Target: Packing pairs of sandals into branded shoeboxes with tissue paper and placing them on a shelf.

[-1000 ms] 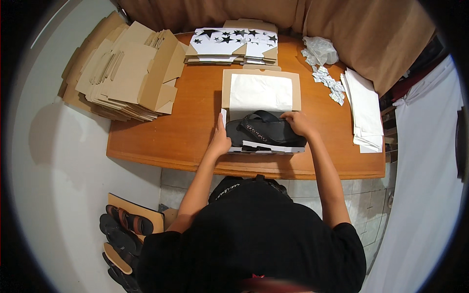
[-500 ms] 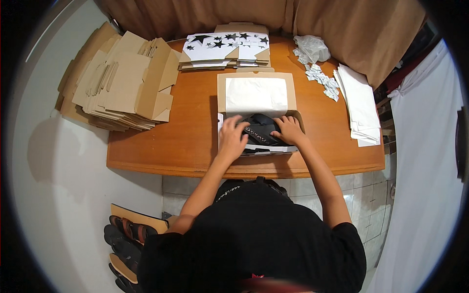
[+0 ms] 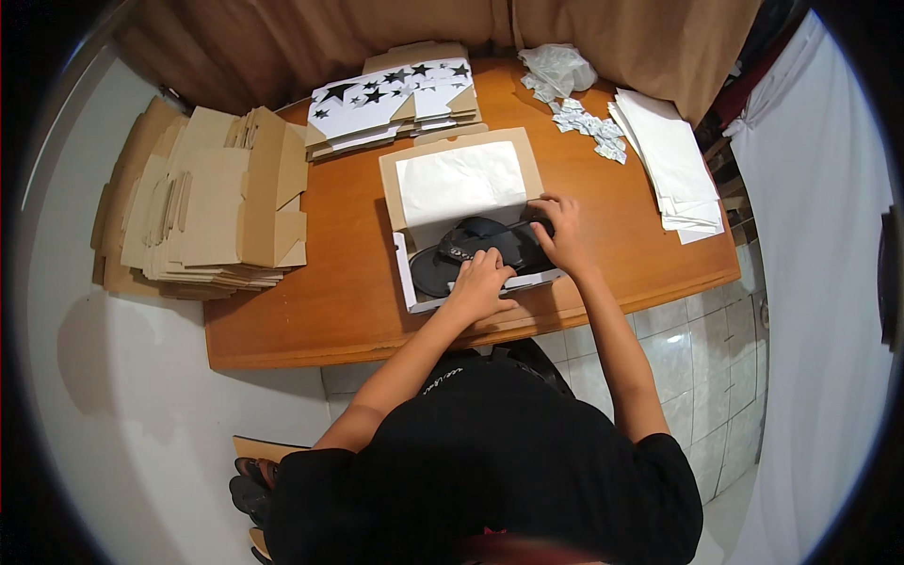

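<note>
Pressed flat, not clenched: left hand (image 3: 480, 280) and right hand (image 3: 562, 230) on black sandals (image 3: 476, 250) | in open box (image 3: 407, 282) | near table (image 3: 348, 282) edge

The person wore a black short-sleeved T-shirt (image 3: 490, 461), its fabric plain apart from a small line of pale print near the chest at about 12 o'clock on the garment. The sleeves ended above the elbows, leaving both forearms bare. The left hand (image 3: 478, 282) and the right hand (image 3: 563, 231) were bare, with no gloves, rings or watch visible.
</note>
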Demonstrator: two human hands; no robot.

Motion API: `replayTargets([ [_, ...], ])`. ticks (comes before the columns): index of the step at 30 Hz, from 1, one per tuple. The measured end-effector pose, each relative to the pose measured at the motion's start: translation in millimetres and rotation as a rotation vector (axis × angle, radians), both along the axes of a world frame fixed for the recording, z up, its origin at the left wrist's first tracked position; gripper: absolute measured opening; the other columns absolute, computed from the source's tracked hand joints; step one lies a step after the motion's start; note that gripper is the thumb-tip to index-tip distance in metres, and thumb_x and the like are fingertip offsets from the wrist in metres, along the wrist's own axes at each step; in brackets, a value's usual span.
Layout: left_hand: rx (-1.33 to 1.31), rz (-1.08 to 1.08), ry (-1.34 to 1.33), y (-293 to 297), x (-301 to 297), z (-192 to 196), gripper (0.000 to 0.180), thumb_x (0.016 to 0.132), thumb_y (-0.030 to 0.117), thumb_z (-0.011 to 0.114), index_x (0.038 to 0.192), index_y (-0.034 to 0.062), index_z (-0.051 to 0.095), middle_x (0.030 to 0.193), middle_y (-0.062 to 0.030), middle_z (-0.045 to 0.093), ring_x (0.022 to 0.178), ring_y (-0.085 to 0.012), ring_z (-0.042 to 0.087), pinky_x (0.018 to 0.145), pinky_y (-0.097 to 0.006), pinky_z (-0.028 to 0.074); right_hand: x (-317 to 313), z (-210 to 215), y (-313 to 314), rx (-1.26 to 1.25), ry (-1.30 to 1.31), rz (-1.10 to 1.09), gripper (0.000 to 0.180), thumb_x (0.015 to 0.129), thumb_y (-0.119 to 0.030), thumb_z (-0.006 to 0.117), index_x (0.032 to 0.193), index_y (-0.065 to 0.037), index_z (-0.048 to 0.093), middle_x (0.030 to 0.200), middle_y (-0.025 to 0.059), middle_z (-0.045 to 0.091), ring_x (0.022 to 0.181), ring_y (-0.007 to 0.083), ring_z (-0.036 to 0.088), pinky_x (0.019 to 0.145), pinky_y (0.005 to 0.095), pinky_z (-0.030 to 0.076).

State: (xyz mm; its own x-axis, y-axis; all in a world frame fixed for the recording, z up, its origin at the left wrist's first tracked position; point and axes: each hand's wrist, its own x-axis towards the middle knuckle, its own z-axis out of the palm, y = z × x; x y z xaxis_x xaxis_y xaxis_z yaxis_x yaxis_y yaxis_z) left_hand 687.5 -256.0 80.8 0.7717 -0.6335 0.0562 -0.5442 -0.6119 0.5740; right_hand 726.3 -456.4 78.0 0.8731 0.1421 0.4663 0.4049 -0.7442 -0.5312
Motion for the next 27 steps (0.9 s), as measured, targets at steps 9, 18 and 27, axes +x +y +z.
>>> replayTargets([
  [9,-0.104,-0.066,-0.350,-24,8,-25,0.020,0.059,0.012,0.073,0.073,0.0121,0.059,0.090,0.0035,0.053,0.088,-0.0183,0.049,0.080,-0.038,0.034,54,-56,-124,0.080,0.136,-0.326,0.037,0.076,-0.016,0.061,0.111,-0.008,0.055,0.114,0.0196,0.047,0.110,0.0368,0.041,0.094,0.0445,0.035],
  [18,-0.124,-0.187,-0.599,-65,53,-29,0.012,0.066,0.015,0.068,0.069,0.0139,0.056,0.084,0.0055,0.057,0.081,-0.0152,0.053,0.080,-0.037,0.037,159,-115,-210,-0.105,0.286,-0.436,0.051,0.073,-0.014,0.066,0.117,0.001,0.047,0.116,0.0192,0.050,0.108,0.0371,0.046,0.093,0.0436,0.037],
  [27,-0.153,-0.240,-0.620,-104,74,-31,0.005,0.070,0.014,0.058,0.068,0.0124,0.054,0.084,0.0046,0.056,0.079,-0.0129,0.053,0.079,-0.034,0.038,171,-108,-207,-0.399,0.268,-0.415,0.029,0.078,-0.011,0.061,0.105,-0.002,0.055,0.104,0.0183,0.052,0.098,0.0353,0.051,0.077,0.0433,0.046],
])
